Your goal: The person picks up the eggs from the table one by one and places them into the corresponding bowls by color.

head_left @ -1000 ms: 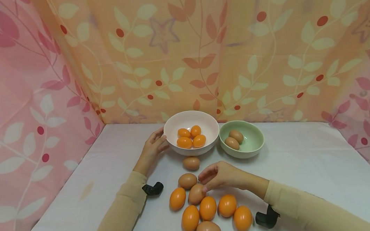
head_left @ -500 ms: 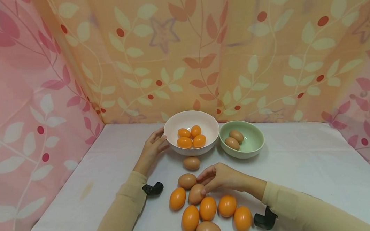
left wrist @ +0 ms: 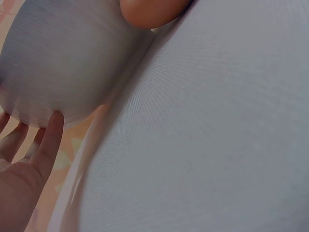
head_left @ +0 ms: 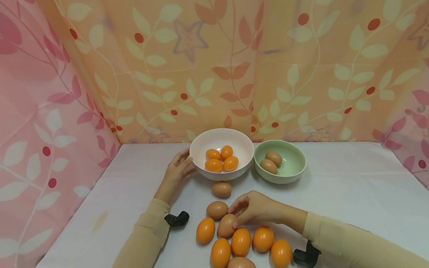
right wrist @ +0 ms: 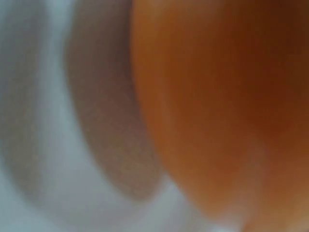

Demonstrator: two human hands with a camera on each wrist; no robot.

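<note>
In the head view my left hand (head_left: pixel 176 170) rests against the left side of the white bowl (head_left: pixel 197 145). Its fingers look fairly straight in the left wrist view, fingertips at the bowl's outer wall (left wrist: pixel 58 58). Several small orange eggs (head_left: pixel 214 165) lie inside that bowl. My right hand (head_left: pixel 258 206) pinches a brown egg (head_left: pixel 226 225) on the table, thumb at its right end and fingers at its upper right. Another brown egg (head_left: pixel 217 210) sits just behind it. A blurred orange egg (right wrist: pixel 222 96) fills much of the right wrist view.
A green bowl (head_left: pixel 292 158) with two brown eggs stands right of the white one. One brown egg (head_left: pixel 222 189) lies before the white bowl. Several orange eggs (head_left: pixel 240 242) and a brown egg (head_left: pixel 241 267) are near the front of the white-covered table (head_left: pixel 366 190). Patterned cloth (head_left: pixel 232 60) hangs behind.
My right hand has shifted slightly left and down, its thumb and fingers coming in around the brown egg, which has moved very little. My left hand stays at the white bowl.
</note>
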